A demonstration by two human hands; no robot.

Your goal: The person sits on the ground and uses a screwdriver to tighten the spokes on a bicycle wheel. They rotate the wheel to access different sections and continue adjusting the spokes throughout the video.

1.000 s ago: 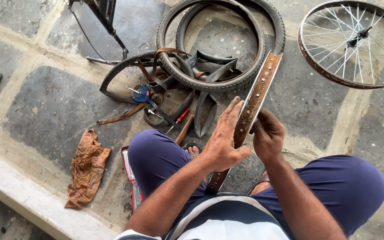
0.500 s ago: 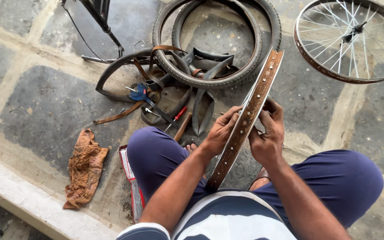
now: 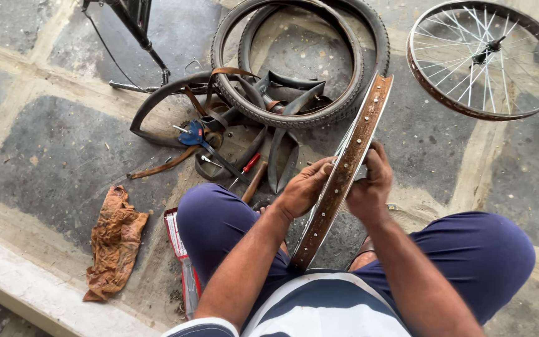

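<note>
A rusty bicycle wheel rim (image 3: 350, 156) stands on edge between my knees, seen edge-on, its brown inner band dotted with spoke holes. My left hand (image 3: 304, 187) grips the rim's left side with the fingers curled over it. On the other side my right hand (image 3: 371, 181) holds the rim, the thumb on top. Whether the right fingers also pinch a small part I cannot tell.
Two black tyres (image 3: 294, 112) lie ahead with inner tubes, a mudguard (image 3: 157, 106) and hand tools (image 3: 219, 156). A spoked wheel (image 3: 488, 62) lies at the top right. A rusty rag (image 3: 113, 240) lies left, beside a red packet (image 3: 179, 249). A bicycle stand (image 3: 135, 28) rises top left.
My left hand has slid up the rim from its lower part. Both hands now sit level on either side of it, and the rim leans slightly more upright.
</note>
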